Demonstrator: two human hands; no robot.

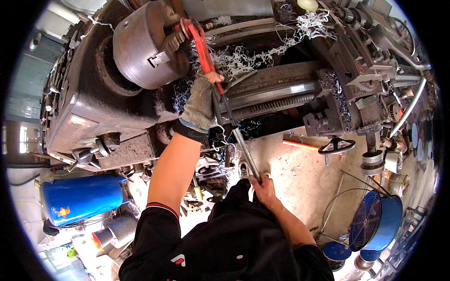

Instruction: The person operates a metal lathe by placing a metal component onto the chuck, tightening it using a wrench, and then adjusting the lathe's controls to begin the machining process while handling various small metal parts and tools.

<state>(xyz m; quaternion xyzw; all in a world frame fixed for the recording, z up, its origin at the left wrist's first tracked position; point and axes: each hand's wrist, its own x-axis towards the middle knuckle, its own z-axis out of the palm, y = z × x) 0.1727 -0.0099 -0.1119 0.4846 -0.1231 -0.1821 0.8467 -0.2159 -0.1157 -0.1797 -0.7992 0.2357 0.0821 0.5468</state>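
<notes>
Wrench (pixel 202 47), red and long-handled, bites a part at the steel chuck (pixel 140 44) of a grimy lathe (pixel 281 89). Left hand (pixel 201 100), in a knit fingerless glove, clenches its upper handle; bare right hand (pixel 263 187) grips the grey extension pipe (pixel 243 150) for leverage. Curled metal shavings (pixel 253 54) litter the bed.

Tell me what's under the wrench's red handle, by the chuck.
Under the wrench lies a tangle of pale metal swarf on the lathe bed. The gloved left hand covers the handle's lower part; the chuck hides the wrench's head.
</notes>
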